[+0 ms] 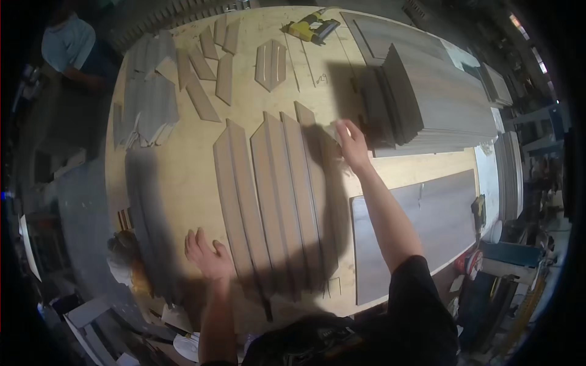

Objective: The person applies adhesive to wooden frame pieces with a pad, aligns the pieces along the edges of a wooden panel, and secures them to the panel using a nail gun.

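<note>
Long brown slats (235,189) with pointed ends lie side by side on the pale wooden table (189,158), reaching from its middle toward my body. Left of their near part, my left hand (209,253) hovers with fingers spread and nothing in it. My right hand (353,145) is over the right far ends of the slats, its fingers curled together. A small pale thing seems to show at its fingertips, too blurred to name. Beyond the slats lies a short pair of brown pieces (270,64) with pale lines along them.
A yellow-and-black nail gun (311,27) lies at the far edge. Grey boards (452,104) are stacked far right, with a grey panel (415,226) nearer. Short brown pieces (204,91) and grey slat piles (146,85) occupy the left. A person (68,46) is beyond the far left corner.
</note>
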Demonstrator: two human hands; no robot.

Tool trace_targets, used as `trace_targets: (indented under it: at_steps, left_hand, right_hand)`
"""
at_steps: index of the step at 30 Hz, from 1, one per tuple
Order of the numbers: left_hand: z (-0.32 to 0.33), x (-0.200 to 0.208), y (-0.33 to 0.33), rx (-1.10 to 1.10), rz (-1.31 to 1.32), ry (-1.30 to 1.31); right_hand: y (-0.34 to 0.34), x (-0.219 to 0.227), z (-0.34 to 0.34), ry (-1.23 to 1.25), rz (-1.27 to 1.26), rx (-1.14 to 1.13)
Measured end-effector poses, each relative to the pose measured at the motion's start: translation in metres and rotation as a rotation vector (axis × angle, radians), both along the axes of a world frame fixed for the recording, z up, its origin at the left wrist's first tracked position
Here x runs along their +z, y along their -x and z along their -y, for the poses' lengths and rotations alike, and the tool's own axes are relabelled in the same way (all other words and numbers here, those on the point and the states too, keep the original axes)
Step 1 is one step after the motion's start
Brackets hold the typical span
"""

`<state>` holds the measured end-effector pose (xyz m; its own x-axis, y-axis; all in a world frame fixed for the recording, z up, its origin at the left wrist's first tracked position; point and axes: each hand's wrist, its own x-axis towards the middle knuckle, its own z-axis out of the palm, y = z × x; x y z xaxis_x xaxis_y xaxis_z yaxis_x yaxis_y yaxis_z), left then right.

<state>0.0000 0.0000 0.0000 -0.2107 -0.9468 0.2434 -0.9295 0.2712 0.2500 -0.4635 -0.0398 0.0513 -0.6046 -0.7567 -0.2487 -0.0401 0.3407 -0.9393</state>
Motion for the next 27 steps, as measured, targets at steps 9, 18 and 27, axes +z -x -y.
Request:
trace_targets:
  at_steps: [9,18,27]
  left_hand:
    - [0.014,0.016,0.012,0.023,0.015,-0.082]
    - [0.014,0.021,0.015,0.052,0.031,-0.143]
    - [0.012,0.020,0.011,0.062,0.047,-0.186]
  right_hand:
    - [-0.005,-0.020,0.078,-0.090,-0.410,-0.054]
    - [-0.001,-0.022,0.087,-0.139,-0.485,-0.036]
    - [-0.001,-0.032,0.084,-0.100,-0.565,-0.037]
